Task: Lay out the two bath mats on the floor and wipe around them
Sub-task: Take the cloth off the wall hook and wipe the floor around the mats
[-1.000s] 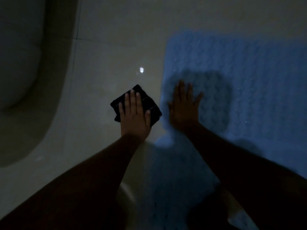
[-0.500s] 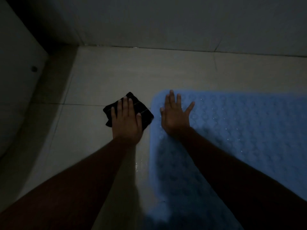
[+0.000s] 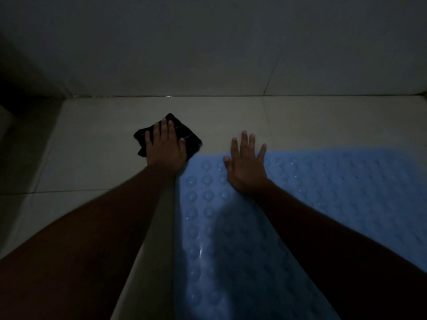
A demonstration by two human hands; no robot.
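A light blue bath mat [image 3: 335, 192] with round bumps lies flat on the pale tiled floor, filling the lower right of the dim view. My right hand [image 3: 246, 167] presses flat on its far left corner, with the straight fingers reaching past the mat's far edge onto the tile. My left hand [image 3: 165, 144] presses with straight fingers on a folded dark cloth [image 3: 189, 137] lying on the floor just beyond the mat's far left corner. Only one mat is in view.
A tiled wall [image 3: 208, 54] rises just beyond the hands and meets the floor [image 3: 92, 146] along a grout line. A darker corner and a pale fixture edge [image 3: 5, 121] stand at the far left.
Both hands have moved forward along the mat's left edge toward the wall. The cloth slid with my left hand to the mat's far corner. The view has tilted up to show the wall.
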